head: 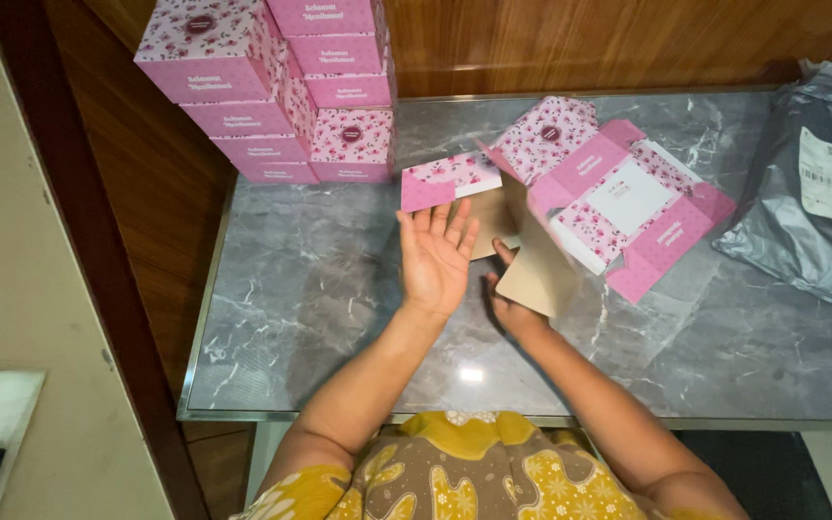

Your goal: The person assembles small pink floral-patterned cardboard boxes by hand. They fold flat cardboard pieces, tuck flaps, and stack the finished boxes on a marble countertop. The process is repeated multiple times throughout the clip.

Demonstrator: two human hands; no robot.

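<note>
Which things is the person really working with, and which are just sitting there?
In use:
- left hand, open, by the flat pink floral box
- right hand, holding its brown flap

Just sitting there:
- stack of finished pink boxes
- grey plastic bag
- marble table

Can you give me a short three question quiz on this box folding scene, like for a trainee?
1. True or false: the left hand is open, palm up, beside the flat pink floral box blank.
2. Where does the stack of finished pink boxes stand? A) far left corner of the marble table B) on the floor C) on the grey bag
3. What lies at the right end of the table?

Key:
1. True.
2. A.
3. A grey plastic mailing bag with a white label. The right hand is partly hidden behind a brown flap of the blank.
</note>
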